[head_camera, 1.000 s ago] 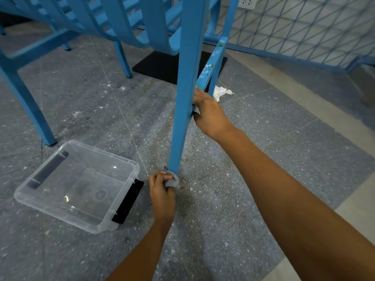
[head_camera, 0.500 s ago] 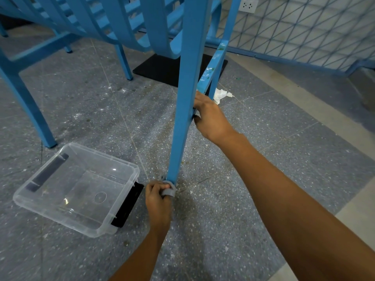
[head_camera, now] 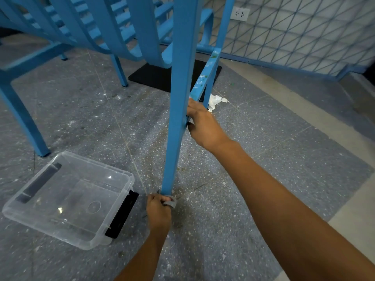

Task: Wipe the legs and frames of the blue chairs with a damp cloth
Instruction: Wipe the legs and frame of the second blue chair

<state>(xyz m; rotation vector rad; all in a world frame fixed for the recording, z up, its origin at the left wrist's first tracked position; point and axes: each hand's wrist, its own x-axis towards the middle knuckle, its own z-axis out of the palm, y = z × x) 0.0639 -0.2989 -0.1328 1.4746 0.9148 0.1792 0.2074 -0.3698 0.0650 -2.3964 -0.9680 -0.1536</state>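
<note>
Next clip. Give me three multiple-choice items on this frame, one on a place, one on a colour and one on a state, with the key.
1. Where does the clear plastic storage box sit?
A. On the speckled floor, left of the blue chair leg being wiped.
B. On a chair seat.
C. Against the wall.

2. What colour is the small cloth in the left hand?
A. Red.
B. Grey.
C. Yellow.

3. What is the right hand doing?
A. Hanging free.
B. Holding the box.
C. Gripping the chair leg partway up.

Key: 1 A, the box stands by the leg's foot; 2 B, a grey fold shows between the fingers; 3 C, the hand clasps the leg well above its foot.
</note>
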